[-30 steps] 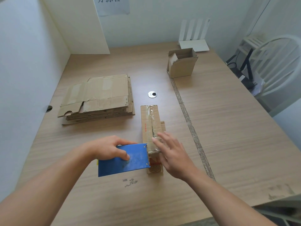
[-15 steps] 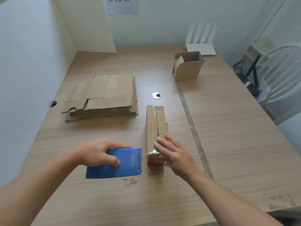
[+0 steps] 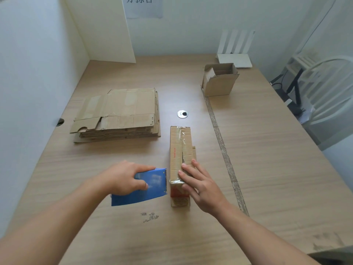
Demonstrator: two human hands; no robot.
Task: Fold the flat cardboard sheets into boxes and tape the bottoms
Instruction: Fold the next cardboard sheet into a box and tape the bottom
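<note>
On the head view I judge the taping step nearly done: my left hand (image 3: 124, 178) grips the blue tape dispenser (image 3: 152, 188), and my right hand (image 3: 202, 188) lies with straight fingers, holding nothing, on the near end of the box (image 3: 180, 148). That box lies on the table (image 3: 267, 169) just right of the stack of flat sheets (image 3: 122, 113), seam up under glossy clear tape. The next move calls for pressing the tape flat, then turning the box upright.
</note>
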